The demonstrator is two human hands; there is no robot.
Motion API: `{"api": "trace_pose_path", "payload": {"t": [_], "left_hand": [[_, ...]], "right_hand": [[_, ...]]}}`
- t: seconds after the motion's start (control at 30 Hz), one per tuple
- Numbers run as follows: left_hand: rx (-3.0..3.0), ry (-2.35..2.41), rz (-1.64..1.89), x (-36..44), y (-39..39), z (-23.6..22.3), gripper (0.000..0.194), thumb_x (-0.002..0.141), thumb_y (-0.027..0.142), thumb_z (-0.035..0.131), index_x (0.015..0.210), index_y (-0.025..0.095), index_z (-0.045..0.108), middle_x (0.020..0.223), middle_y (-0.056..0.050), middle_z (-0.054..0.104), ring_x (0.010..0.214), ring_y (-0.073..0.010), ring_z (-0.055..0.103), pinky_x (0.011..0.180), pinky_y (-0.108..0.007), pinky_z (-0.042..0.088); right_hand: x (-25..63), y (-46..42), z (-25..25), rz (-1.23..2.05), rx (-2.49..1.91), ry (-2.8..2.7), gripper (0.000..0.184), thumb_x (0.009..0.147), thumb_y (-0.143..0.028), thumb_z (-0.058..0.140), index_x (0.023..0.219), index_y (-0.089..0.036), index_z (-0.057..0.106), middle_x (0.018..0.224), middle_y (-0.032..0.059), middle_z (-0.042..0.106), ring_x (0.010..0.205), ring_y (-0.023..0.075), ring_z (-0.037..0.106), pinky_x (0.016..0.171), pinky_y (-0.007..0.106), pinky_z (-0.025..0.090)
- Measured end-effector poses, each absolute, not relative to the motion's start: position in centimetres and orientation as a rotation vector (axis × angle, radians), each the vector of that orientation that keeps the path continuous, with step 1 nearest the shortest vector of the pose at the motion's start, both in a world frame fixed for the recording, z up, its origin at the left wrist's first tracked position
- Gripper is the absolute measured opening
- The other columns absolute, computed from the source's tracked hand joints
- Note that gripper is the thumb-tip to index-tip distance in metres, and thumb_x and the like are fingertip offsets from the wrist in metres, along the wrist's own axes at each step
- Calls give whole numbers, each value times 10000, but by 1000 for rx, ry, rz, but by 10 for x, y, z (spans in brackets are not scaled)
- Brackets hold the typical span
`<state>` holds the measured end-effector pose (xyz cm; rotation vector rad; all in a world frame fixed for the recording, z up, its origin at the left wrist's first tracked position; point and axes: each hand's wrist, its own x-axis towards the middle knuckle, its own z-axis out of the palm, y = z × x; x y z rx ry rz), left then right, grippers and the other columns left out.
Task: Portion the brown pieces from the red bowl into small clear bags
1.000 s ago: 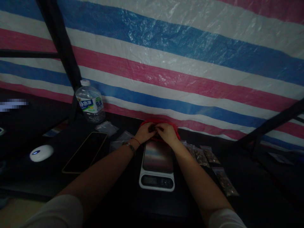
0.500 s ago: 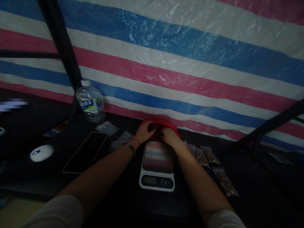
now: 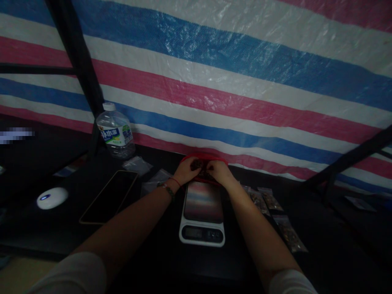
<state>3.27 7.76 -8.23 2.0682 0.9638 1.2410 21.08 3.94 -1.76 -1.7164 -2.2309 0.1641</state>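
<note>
Striped tarp (image 3: 232,102) backs a dim desk (image 3: 321,253) where both hands, left (image 3: 187,174) and right (image 3: 219,171), pinch dark bits in the red bag (image 3: 204,157) behind the kitchen scale (image 3: 202,214); pieces could spill unseen, since gloom hides the contents.

Scene is dim: fingertips of left hand (image 3: 187,172) and right hand (image 3: 219,170) are buried in the red bag (image 3: 204,157), so grip is unreadable. Scale (image 3: 202,213) display is too dark to read; bottle (image 3: 116,131) label is too small.
</note>
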Motion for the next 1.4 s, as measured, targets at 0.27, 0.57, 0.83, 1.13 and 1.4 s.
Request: {"api": "trace_pose_path", "payload": {"t": [0.27,0.57,0.83,1.13,1.4], "left_hand": [[2113,927,1164,32,74,-78,368,720,205,669,1080,171,600,1005,-64,692,911,-204,671,828,-348,549],[2119,917,1144,32,71,-76,361,732,244,671,1079,167,609,991,-64,701,894,-202,676,810,-337,552],[2121,888,1173,32,76,-80,376,730,223,676,1095,167,607,1021,-68,697,931,-206,672,847,-344,546],[2075,870,1160,33,75,-79,349,730,208,666,1072,169,611,1004,-63,699,914,-205,676,831,-344,556],[2057,832,1179,32,74,-79,354,750,225,664,1095,169,606,1040,-71,699,950,-208,672,869,-364,544]], "right_hand": [[204,40,-14,145,-1466,-1962,115,772,-127,625,811,-190,712,864,42,709,834,182,630,793,298,465],[199,40,-21,236,-1377,-2055,254,744,-41,586,901,-185,725,939,56,711,891,181,629,857,315,474],[200,39,-19,344,-1435,-1961,277,741,-21,552,900,-188,704,921,35,713,844,158,651,827,281,498],[201,41,-22,304,-1454,-1949,216,749,-50,581,869,-180,705,914,43,711,847,164,646,813,275,492],[206,41,-16,222,-1512,-1980,215,760,-68,587,886,-183,717,917,48,719,856,175,647,816,285,484]]}}
